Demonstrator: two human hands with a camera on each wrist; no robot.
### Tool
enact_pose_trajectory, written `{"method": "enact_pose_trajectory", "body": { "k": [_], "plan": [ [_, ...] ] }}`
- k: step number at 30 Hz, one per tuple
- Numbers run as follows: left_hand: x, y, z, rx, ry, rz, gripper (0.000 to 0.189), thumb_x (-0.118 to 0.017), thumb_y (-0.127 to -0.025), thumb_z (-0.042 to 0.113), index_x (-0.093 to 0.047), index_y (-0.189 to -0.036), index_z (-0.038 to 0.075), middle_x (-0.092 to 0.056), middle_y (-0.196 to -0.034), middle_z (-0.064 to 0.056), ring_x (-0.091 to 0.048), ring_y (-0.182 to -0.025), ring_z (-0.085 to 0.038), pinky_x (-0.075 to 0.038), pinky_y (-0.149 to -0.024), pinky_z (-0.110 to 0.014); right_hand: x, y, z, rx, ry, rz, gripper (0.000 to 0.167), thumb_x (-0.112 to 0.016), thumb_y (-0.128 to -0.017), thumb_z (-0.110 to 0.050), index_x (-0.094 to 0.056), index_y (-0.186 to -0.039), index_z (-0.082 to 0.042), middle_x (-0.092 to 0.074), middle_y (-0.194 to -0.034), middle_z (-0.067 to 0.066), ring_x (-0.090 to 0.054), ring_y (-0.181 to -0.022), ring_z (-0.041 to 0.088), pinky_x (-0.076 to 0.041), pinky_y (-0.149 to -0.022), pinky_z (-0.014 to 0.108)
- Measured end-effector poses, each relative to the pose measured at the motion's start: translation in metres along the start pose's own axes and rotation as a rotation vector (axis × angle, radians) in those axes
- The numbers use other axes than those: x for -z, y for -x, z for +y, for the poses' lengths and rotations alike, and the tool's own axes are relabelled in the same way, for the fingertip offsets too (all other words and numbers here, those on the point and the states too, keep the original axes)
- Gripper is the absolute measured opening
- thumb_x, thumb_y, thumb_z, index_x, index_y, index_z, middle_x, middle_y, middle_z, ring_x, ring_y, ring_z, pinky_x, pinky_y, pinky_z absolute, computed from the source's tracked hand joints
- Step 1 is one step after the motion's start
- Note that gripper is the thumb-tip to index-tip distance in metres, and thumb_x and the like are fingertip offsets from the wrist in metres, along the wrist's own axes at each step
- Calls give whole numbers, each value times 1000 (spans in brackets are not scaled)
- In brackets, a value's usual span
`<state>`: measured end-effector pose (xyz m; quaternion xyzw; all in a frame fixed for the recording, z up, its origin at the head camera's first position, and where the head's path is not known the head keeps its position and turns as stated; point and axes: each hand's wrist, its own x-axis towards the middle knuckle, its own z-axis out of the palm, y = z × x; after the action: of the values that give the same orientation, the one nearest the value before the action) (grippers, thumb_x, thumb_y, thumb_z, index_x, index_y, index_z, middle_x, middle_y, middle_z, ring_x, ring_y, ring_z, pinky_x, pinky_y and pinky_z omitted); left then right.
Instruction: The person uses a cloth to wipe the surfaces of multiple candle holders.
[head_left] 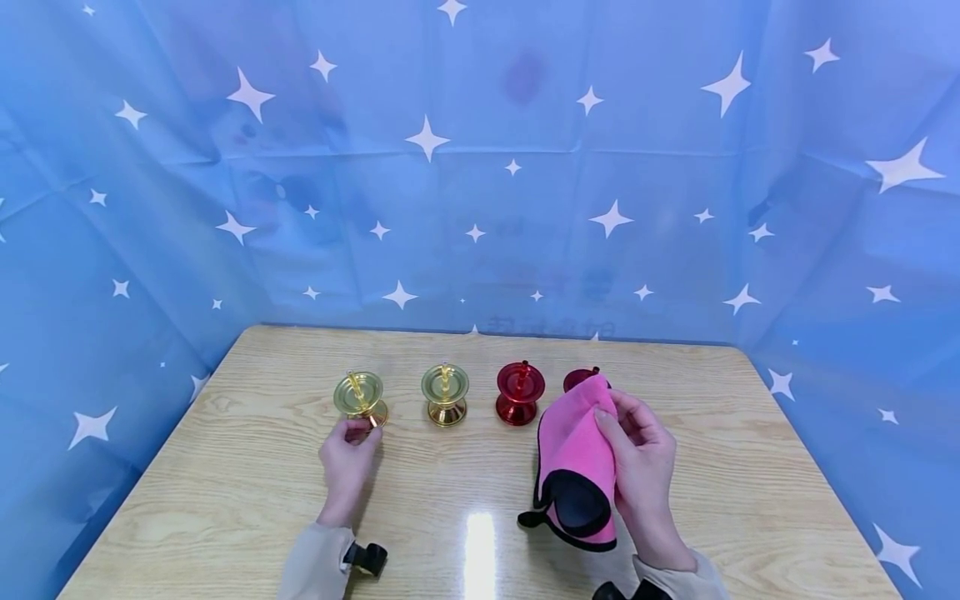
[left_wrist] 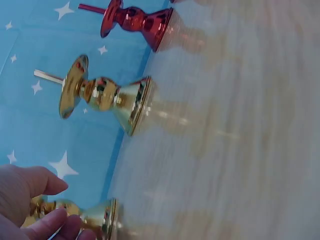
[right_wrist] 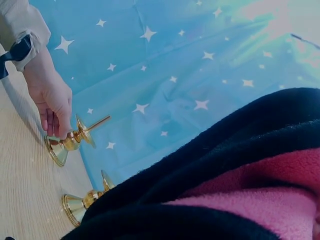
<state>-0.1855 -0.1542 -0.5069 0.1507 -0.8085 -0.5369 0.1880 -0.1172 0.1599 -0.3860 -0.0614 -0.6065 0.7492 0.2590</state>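
Observation:
On the left, my left hand (head_left: 351, 460) is at the base of a gold candle holder (head_left: 358, 393). Its thumb and fingers lie around the lower part in the left wrist view, with the thumb looking slightly apart from the metal. My right hand (head_left: 647, 462) pinches a folded pink cloth (head_left: 573, 442) with black edging and a black loop between thumb and fingers. A second gold candle holder (left_wrist: 102, 95) and a red one (head_left: 519, 392) stand upright between the hands. Behind the cloth, another red candle holder (head_left: 579, 379) is mostly hidden.
The holders form a row toward the far side of a light wooden table (head_left: 225, 467). Blue curtains (head_left: 420, 192) with white stars hang behind and at both sides. A bright reflection lies on the tabletop near the front middle.

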Motion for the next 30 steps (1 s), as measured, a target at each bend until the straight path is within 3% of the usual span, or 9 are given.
{"method": "enact_pose_trajectory", "body": {
  "k": [5, 9, 15, 23, 30],
  "plan": [
    [3, -8, -7, 50, -14, 38, 27, -70, -77, 4, -56, -97, -7, -61, -94, -22, -58, -84, -29, -45, -70, -22, 0, 0, -1, -1, -1, 1, 19, -65, -83, 6, -67, -102, 6, -63, -79, 3, -54, -67, 14, -46, -55, 18],
    [4, -14, -8, 72, -4, 32, 34, -71, -76, 5, -53, -102, -8, -59, -97, -24, -56, -88, -32, -44, -75, -32, 1, 0, -1, 0, -3, -1, 19, -65, -82, 6, -67, -101, 6, -63, -79, 4, -54, -67, 14, -47, -56, 18],
    [6, -22, -8, 41, -37, -12, 38, -73, -75, 5, -55, -106, -9, -61, -98, -25, -57, -87, -33, -45, -73, -33, 1, 1, -1, -4, 8, -10, 20, -64, -83, 6, -66, -103, 5, -63, -80, 3, -54, -68, 14, -47, -56, 19],
    [6, -33, -16, -11, -140, -64, 31, -76, -73, 7, -60, -95, -9, -60, -88, -22, -56, -82, -33, -42, -72, -38, 2, 1, -2, -22, 26, -5, 20, -63, -84, 6, -66, -104, 5, -63, -81, 1, -54, -70, 15, -48, -58, 19],
    [5, -35, -18, -33, -144, -57, 27, -77, -73, 9, -63, -88, -8, -53, -83, -18, -49, -82, -31, -37, -70, -39, 2, 1, -2, -7, 37, 0, 20, -65, -84, 3, -66, -104, 5, -61, -81, 7, -54, -68, 15, -47, -56, 19]
  ]
}}
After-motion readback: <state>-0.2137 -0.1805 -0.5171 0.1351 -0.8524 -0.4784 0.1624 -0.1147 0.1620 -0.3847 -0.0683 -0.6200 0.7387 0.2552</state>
